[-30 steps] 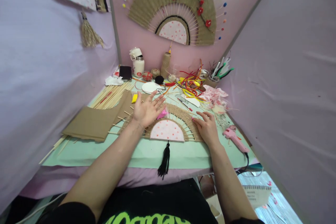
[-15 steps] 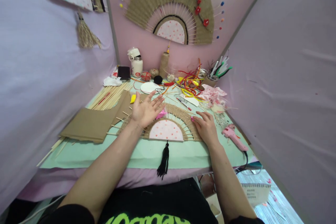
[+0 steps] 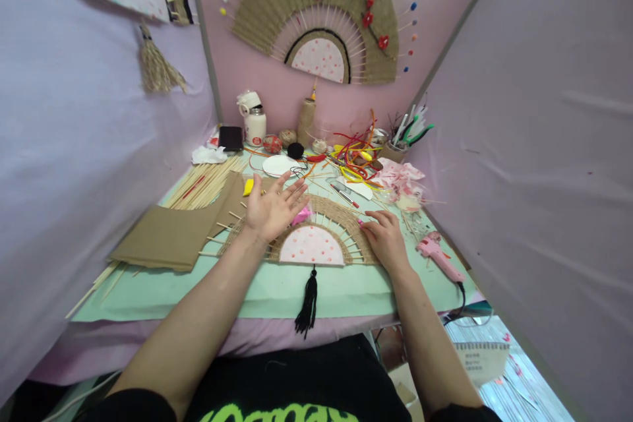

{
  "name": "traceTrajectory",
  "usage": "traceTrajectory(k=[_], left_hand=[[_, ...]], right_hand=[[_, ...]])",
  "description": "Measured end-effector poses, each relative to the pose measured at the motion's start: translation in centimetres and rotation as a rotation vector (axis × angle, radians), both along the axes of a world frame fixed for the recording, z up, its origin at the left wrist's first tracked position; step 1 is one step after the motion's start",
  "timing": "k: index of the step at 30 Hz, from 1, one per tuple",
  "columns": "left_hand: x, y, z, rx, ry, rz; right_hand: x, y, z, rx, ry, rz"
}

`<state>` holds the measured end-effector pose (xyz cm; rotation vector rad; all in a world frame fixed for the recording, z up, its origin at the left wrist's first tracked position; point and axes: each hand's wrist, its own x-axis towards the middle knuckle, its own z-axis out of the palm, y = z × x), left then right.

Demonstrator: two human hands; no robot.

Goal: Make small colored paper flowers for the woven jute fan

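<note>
So the woven fan (image 3: 336,206) lies flat on the green counter (image 3: 277,293), right in front of the person, with its dotted half-disc (image 3: 311,245) at the middle of the near edge and a black tassel (image 3: 307,303) hanging off that edge. The left hand (image 3: 273,211) is palm up over the left part of the fan, fingers spread apart and holding nothing. The right hand (image 3: 388,241) is at the fan's right side, thumb and index together on a small pink piece (image 3: 361,221). Container-wise: a clear packet (image 3: 301,213) with a pink lump inside sits on the fan, just beside the left hand, and a yellow packet (image 3: 248,186) is behind the fan's left side. Back behind the fan to the right there's a brown pot (image 3: 394,153) stuffed with green-handled tools (image 3: 421,134) and white sticks (image 3: 403,128), with a small round tin (image 3: 380,137) next to it; can't make out what's in that one. Behind the fan to the left, a white bottle (image 3: 255,130) stands upright with its metal neck showing, but I can't see inside. Folded brown card (image 3: 161,237) is left of the fan, with a spread of thin wooden sticks (image 3: 208,181) behind it, and a pink glue gun (image 3: 440,258) lies to the fan's right, past the right hand.
</note>
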<state>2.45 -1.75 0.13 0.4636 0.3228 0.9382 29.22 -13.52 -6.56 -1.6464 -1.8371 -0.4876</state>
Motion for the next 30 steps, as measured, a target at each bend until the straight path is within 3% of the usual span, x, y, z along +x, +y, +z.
traceTrajectory(k=[25,30], left_hand=[[-0.11,-0.23,0.34,0.015,0.009,-0.008],[0.02,-0.39,0.65,0.071,0.090,0.013]], right_hand=[[-0.23,-0.46,-0.07,-0.010,0.034,0.018],[-0.59,-0.71,0.83,0.120,0.124,-0.042]])
